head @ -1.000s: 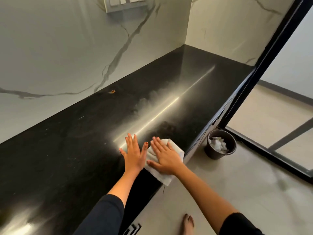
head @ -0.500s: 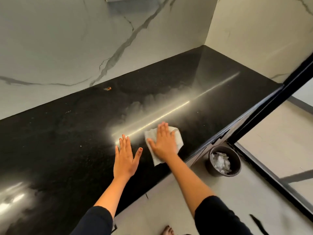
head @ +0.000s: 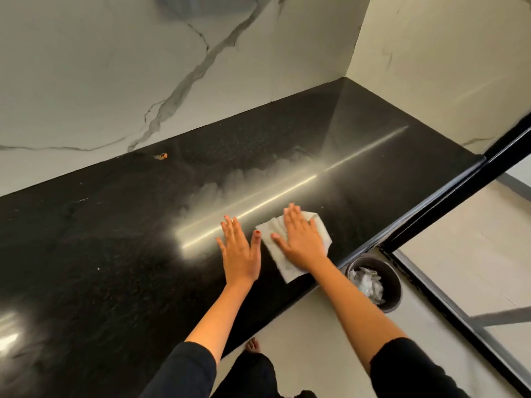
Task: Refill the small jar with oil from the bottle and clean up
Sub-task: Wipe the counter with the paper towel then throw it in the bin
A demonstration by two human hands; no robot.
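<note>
Right hand (head: 301, 242) lies flat, fingers straight, pressing a white paper towel (head: 290, 254) onto the black countertop (head: 115, 254) near its front edge. Left hand (head: 240, 254) rests flat and spread on the bare counter just beside the towel, holding nothing. Dark bin (head: 393, 285) with crumpled white paper stands on the floor below the counter edge.

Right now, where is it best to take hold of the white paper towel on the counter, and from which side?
I would pinch the paper towel at its free corner nearest the counter front edge, coming from the person's side. It lies flat under the right hand, and that corner sticks out uncovered.
</note>
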